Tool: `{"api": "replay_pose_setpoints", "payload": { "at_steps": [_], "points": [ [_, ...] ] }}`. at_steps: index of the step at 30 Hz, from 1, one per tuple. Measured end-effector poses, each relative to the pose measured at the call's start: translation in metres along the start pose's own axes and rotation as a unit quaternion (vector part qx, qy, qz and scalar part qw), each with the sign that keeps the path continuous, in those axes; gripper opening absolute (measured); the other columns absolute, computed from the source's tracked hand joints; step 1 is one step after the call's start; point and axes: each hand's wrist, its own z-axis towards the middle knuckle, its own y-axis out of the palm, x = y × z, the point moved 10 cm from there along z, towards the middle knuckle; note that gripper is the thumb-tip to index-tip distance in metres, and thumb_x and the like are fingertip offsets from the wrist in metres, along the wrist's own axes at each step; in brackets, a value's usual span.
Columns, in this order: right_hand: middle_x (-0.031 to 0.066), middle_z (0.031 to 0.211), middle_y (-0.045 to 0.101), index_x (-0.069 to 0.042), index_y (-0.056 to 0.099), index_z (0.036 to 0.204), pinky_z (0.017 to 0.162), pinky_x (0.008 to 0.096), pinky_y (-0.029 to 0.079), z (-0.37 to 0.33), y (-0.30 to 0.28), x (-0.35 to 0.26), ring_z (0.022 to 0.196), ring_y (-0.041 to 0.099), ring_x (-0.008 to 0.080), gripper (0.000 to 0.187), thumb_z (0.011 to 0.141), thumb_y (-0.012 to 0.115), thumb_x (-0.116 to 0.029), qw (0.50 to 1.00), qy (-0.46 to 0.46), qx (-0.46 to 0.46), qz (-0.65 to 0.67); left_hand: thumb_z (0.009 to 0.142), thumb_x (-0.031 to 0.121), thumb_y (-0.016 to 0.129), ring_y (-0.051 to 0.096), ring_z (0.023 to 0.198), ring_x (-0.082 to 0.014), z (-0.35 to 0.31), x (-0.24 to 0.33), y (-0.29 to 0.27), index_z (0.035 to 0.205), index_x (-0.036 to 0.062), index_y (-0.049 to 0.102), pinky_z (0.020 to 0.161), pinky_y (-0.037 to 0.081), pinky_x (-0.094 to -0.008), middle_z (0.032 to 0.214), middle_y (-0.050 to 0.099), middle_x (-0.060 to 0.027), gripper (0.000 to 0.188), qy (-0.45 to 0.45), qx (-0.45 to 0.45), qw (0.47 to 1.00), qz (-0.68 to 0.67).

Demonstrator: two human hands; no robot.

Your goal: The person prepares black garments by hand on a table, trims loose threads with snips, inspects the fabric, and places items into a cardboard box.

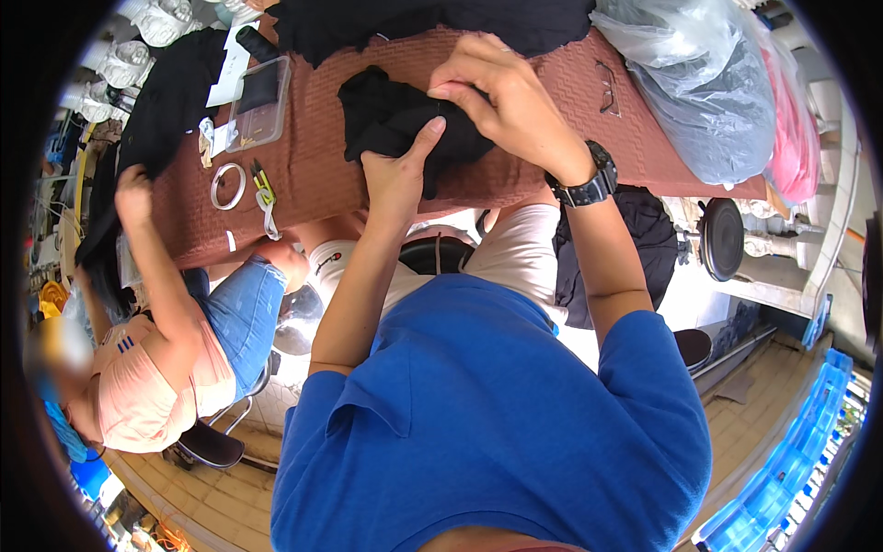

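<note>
The left hand (394, 184) gripped black fabric (375, 115) at twelve o'clock, apparently to steady it; the fingers of the right hand (501, 99) were pinched together, contents indiscernible. Thread snips (264, 189) lay at the fabric's eight o'clock, seemingly within reach.

This looks like a small sewing workshop on a porch: a black cloth piece (370, 115) and more black fabric (432, 23) at a brown-covered table (317, 170), yellow-handled snips (264, 187) and a clear plastic box (267, 127) at left, bulging plastic bags (704, 101) at far right, a second person (143, 400) seated at left, white balusters (161, 23) at far left.
</note>
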Motion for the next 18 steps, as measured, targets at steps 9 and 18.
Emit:
{"api": "replay_pose_setpoints", "payload": {
  "at_steps": [9, 18],
  "points": [
    [0.0114, 0.083, 0.062, -0.002, 0.070, 0.086, 0.076, 0.0434, 0.048, -0.014, 0.007, 0.030, 0.084, 0.060, 0.0326, 0.006, 0.085, 0.068, -0.007, 0.995, 0.092, 0.004, -0.033, 0.090, 0.008, 0.074, 0.064, 0.087, -0.0104, 0.002, -0.012, 0.000, 0.101, -0.0024, 0.073, 0.079, 0.052, -0.0249, 0.097, 0.071, -0.0043, 0.015, -0.040, -0.026, 0.999, -0.019],
    [0.0116, 0.077, 0.059, -0.002, 0.068, 0.086, 0.065, 0.0402, 0.047, -0.056, 0.017, 0.004, 0.075, 0.058, 0.0303, 0.005, 0.084, 0.070, -0.006, 0.972, 0.217, 0.071, 0.057, 0.095, 0.009, 0.070, 0.062, 0.085, -0.0069, 0.006, -0.016, 0.007, 0.094, 0.0046, 0.072, 0.080, 0.050, -0.0252, 0.092, 0.068, 0.0002, 0.005, -0.102, 0.004, 0.975, -0.196]
  ]
}}
